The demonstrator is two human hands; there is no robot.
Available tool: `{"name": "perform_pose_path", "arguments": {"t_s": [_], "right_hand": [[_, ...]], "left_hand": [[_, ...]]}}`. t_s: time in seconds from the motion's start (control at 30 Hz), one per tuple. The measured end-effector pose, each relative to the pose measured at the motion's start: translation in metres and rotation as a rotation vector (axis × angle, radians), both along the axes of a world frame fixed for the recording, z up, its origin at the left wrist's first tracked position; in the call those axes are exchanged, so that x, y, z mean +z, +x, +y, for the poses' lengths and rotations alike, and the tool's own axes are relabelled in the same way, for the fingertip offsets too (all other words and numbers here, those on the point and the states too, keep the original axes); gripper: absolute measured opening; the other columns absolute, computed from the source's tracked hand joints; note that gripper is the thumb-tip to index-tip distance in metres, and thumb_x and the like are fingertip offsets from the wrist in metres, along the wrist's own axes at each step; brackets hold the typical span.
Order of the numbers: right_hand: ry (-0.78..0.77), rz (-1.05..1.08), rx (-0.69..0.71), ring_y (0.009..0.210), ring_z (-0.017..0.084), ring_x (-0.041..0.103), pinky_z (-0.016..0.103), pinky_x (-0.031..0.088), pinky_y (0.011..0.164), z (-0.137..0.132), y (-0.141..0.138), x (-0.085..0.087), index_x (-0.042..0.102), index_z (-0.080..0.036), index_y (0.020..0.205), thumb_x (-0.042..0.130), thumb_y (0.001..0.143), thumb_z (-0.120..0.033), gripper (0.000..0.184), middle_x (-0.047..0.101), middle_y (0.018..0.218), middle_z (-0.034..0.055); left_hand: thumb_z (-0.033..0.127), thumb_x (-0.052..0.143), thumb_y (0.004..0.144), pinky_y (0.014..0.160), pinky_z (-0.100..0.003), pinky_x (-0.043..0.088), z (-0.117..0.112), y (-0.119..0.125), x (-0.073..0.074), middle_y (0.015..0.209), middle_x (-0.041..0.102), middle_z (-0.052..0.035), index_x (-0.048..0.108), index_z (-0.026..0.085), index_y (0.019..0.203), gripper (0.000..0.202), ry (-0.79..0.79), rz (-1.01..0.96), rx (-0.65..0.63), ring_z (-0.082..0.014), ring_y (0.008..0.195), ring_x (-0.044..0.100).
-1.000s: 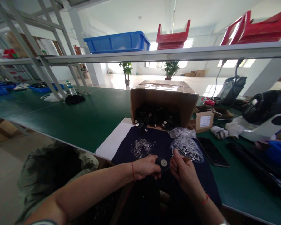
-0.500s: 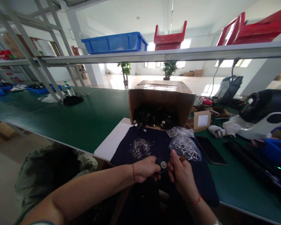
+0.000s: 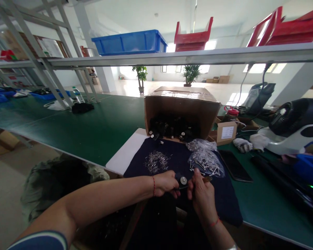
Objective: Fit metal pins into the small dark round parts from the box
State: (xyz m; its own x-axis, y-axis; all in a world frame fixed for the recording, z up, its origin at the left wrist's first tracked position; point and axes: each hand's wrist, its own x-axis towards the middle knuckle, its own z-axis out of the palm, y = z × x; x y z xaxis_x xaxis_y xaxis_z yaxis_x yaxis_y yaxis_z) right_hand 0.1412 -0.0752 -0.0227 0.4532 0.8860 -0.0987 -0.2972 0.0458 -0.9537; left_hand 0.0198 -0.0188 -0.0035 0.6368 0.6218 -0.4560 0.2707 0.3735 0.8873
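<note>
My left hand (image 3: 166, 183) is closed on a small black part with a round silver disc (image 3: 183, 180) facing up. Close to its right side, my right hand (image 3: 203, 192) is curled, thumb on top. A short brownish piece (image 3: 207, 179) sticks out past the right hand's fingers; what it belongs to is hidden. Beyond the left hand, a loose pile of small metal pins (image 3: 156, 162) lies on a dark blue cloth (image 3: 135, 161). A clear plastic bag (image 3: 203, 147) with longer metal pins or screws lies just past the right hand.
An open cardboard box (image 3: 182, 100) on its side holds black parts with silver discs. To the right are a phone (image 3: 236, 166), a small carton (image 3: 226, 133), gloves (image 3: 242, 145) and a black-and-white fan-like device (image 3: 294, 125). A shelf (image 3: 151, 60) crosses above the green table (image 3: 106, 123).
The view has shifted slightly. Both hands stay close together, the left still gripping the black part; its disc shows a little more plainly now.
</note>
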Motion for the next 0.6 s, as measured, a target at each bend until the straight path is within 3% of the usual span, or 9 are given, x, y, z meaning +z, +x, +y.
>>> {"name": "perform_pose_path", "arguments": {"t_s": [0.13, 0.23, 0.33, 0.4, 0.47, 0.53, 0.6], "right_hand": [[0.006, -0.065, 0.024, 0.030, 0.007, 0.039, 0.019, 0.026, 0.030, -0.003, 0.002, 0.001, 0.047, -0.020, 0.056, 0.067, 0.080, -0.070, 0.059, 0.046, 0.043, -0.0058], [0.023, 0.029, -0.010, 0.033, 0.006, 0.039, 0.018, 0.026, 0.031, -0.007, 0.007, 0.004, 0.047, -0.020, 0.061, 0.074, 0.078, -0.064, 0.054, 0.047, 0.048, -0.0070], [0.003, 0.208, -0.051, 0.035, 0.005, 0.037, 0.017, 0.026, 0.030, -0.011, 0.013, 0.010, 0.044, -0.021, 0.064, 0.079, 0.076, -0.056, 0.051, 0.046, 0.053, -0.0090], [-0.015, 0.275, -0.039, 0.036, 0.005, 0.036, 0.016, 0.027, 0.030, -0.013, 0.015, 0.013, 0.044, -0.021, 0.066, 0.081, 0.075, -0.051, 0.049, 0.046, 0.055, -0.0095], [-0.027, 0.299, -0.017, 0.036, 0.004, 0.036, 0.016, 0.028, 0.030, -0.013, 0.015, 0.016, 0.044, -0.021, 0.066, 0.081, 0.075, -0.049, 0.048, 0.045, 0.056, -0.0095], [-0.024, 0.301, -0.006, 0.036, 0.004, 0.036, 0.016, 0.028, 0.030, -0.014, 0.014, 0.016, 0.043, -0.021, 0.066, 0.081, 0.075, -0.049, 0.048, 0.045, 0.056, -0.0095], [-0.012, 0.283, 0.001, 0.036, 0.004, 0.036, 0.016, 0.028, 0.030, -0.013, 0.013, 0.014, 0.043, -0.021, 0.066, 0.081, 0.076, -0.050, 0.048, 0.045, 0.056, -0.0093]], "left_hand": [[0.003, 0.055, 0.061, 0.045, -0.019, 0.042, 0.001, 0.003, -0.003, 0.055, 0.057, 0.0017, 0.062, 0.014, 0.069, 0.015, 0.035, -0.001, 0.000, -0.0100, 0.047, 0.052], [0.001, 0.054, 0.063, 0.048, -0.020, 0.044, -0.004, -0.009, 0.002, 0.053, 0.057, 0.0021, 0.058, 0.015, 0.071, 0.016, 0.046, -0.019, 0.057, -0.0109, 0.048, 0.054], [0.005, 0.056, 0.070, 0.055, -0.023, 0.049, -0.022, -0.044, 0.007, 0.067, 0.065, -0.0008, 0.055, 0.016, 0.083, 0.017, 0.040, -0.105, 0.106, -0.0123, 0.057, 0.062], [0.012, 0.063, 0.074, 0.062, -0.026, 0.053, -0.039, -0.077, 0.000, 0.086, 0.069, -0.0045, 0.053, 0.017, 0.091, 0.020, 0.042, -0.227, 0.185, -0.0138, 0.065, 0.066], [0.019, 0.072, 0.072, 0.066, -0.030, 0.055, -0.056, -0.115, -0.021, 0.098, 0.069, -0.0076, 0.054, 0.017, 0.093, 0.028, 0.034, -0.293, 0.347, -0.0158, 0.071, 0.068], [0.019, 0.079, 0.063, 0.068, -0.031, 0.055, -0.069, -0.151, -0.055, 0.094, 0.069, -0.0076, 0.057, 0.016, 0.091, 0.035, -0.063, -0.208, 0.584, -0.0179, 0.072, 0.068], [0.016, 0.079, 0.060, 0.071, -0.032, 0.054, -0.078, -0.178, -0.094, 0.088, 0.068, -0.0063, 0.057, 0.016, 0.086, 0.034, -0.115, -0.111, 0.718, -0.0173, 0.072, 0.067]]}}
